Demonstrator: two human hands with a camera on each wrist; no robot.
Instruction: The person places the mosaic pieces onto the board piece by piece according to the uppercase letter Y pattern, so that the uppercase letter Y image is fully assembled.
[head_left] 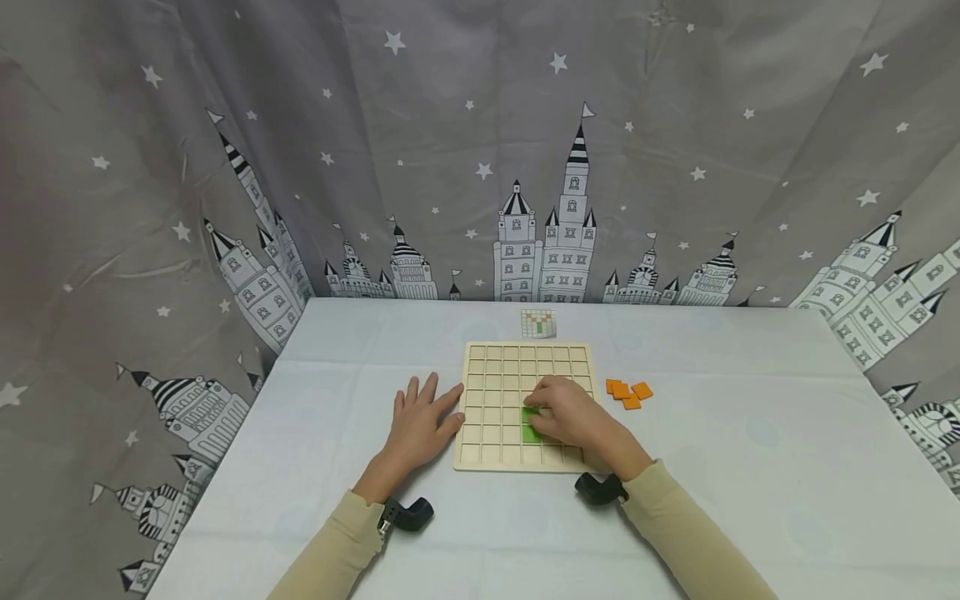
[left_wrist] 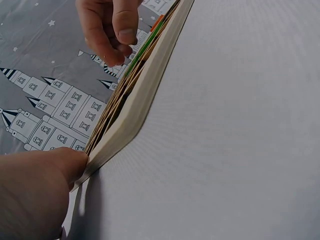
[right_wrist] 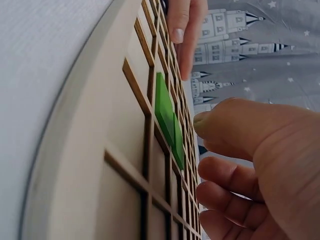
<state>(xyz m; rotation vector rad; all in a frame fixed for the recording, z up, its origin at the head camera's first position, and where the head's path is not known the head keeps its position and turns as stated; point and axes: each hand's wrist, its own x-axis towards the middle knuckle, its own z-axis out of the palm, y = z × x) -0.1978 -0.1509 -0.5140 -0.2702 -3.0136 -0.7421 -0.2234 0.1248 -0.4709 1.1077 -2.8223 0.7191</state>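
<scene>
A square wooden grid board (head_left: pixel 491 457) lies on the white table. Two green square tiles (head_left: pixel 531 435) sit in neighbouring cells of one column; the right wrist view shows them side by side, one raised at a slant. Over these tiles hovers my right hand (head_left: pixel 573 414), fingers bent and apart from the thumb, with nothing visible between them. My left hand (head_left: pixel 422 422) lies flat at the board's left edge, fingers spread, thumb and forefinger touching the rim. In the left wrist view the thumb (left_wrist: pixel 70 162) meets the board's corner.
Several orange square tiles (head_left: pixel 632 402) lie loosely together just right of the board. Behind it is a small printed card (head_left: pixel 538 323) with a coloured grid pattern. A grey curtain (head_left: pixel 420 125) with castles and stars hangs at the table's far edge.
</scene>
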